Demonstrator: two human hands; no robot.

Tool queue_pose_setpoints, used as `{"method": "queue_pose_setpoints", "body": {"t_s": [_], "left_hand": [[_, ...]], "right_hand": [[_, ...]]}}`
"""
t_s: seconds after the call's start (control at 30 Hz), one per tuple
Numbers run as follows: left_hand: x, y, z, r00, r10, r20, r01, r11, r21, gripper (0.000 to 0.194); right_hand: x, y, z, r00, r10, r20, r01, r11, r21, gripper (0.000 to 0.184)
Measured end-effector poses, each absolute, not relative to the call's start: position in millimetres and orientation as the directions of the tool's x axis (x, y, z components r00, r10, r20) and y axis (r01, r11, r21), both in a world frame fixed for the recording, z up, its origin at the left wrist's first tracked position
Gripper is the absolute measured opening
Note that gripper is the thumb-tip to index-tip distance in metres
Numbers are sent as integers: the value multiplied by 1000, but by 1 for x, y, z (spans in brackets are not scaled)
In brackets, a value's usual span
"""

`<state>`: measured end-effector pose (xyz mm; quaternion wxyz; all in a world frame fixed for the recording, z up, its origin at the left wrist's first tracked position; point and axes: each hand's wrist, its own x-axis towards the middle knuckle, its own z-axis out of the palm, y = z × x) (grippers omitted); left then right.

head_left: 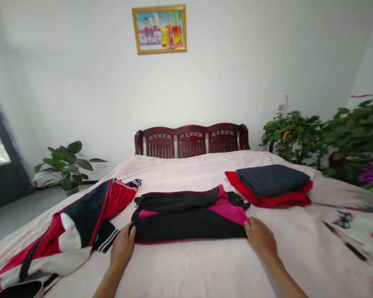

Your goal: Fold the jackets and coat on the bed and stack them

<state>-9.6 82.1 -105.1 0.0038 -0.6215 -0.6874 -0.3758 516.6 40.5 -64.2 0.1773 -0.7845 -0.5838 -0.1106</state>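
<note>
While flat, black garment (186, 226) between fingers (132, 233)

The garment (189, 227) lies on the cloth (192, 273) before me, its left end at my left hand (123, 243), its right end at my right hand (262, 237). To its left lies a jacket (83, 227); to its right, slightly farther back, a stack of clothes (272, 181). Behind the cloth stands a backrest (191, 142), below a picture (160, 30) on the wall (81, 82).
</note>
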Motion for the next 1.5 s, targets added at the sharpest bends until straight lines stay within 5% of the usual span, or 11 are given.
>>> {"method": "queue_pose_setpoints", "body": {"t_s": [1.5], "left_hand": [[-11, 84, -108, -205, 855, 477, 875, -58, 480, 54]], "right_hand": [[519, 42, -68, 278, 870, 407, 960, -238, -147, 30]]}}
